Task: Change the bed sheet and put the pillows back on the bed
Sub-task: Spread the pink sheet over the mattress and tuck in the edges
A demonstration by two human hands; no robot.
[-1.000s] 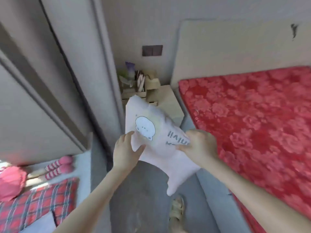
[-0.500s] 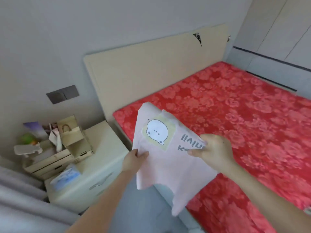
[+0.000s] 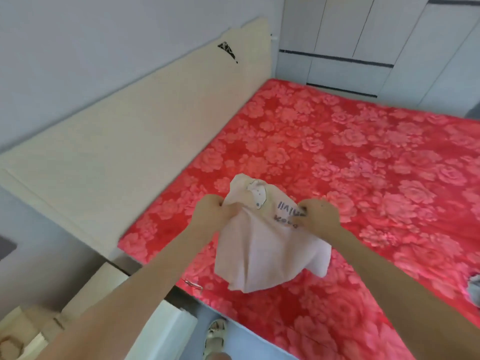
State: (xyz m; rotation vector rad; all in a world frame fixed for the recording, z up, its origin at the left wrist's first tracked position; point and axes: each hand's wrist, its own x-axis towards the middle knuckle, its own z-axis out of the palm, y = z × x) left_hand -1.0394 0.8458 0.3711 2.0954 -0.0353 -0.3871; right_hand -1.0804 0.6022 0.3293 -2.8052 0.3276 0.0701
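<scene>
1. At the bottom edge, a foot in a pale sandal (image 3: 217,333) stands on the floor, just beside the near edge of the bed.
2. Left of the foot is a white bedside cabinet (image 3: 166,326). Its top runs back to the corner where the bed meets the headboard.
3. Both bare forearms reach forward from the lower corners and converge over the near-left part of the bed.
4. The left hand (image 3: 209,211) is curled tight, gripping a bunched upper corner of the pillow (image 3: 262,250).
5. The right hand (image 3: 320,214) grips the opposite upper edge, its fingers folded over the dark printed lettering.
6. The pillow is pale pink with a white cartoon figure near its top. It hangs between the two hands, crumpled at the top and sagging below, above the near-left part of the mattress. Whether its lower end touches the bed cannot be told.
7. The bed sheet (image 3: 363,157) is red with a rose pattern and lies spread over the whole visible mattress.
8. A grey bundle of cloth (image 3: 474,289) lies on the sheet at the right edge.
9. The cream headboard (image 3: 135,141) stands along the far-left side of the bed, with a dark mark near its top.
10. Farthest back, a pale wardrobe (image 3: 376,35) with dark trim lines stands beyond the far corner of the bed.
</scene>
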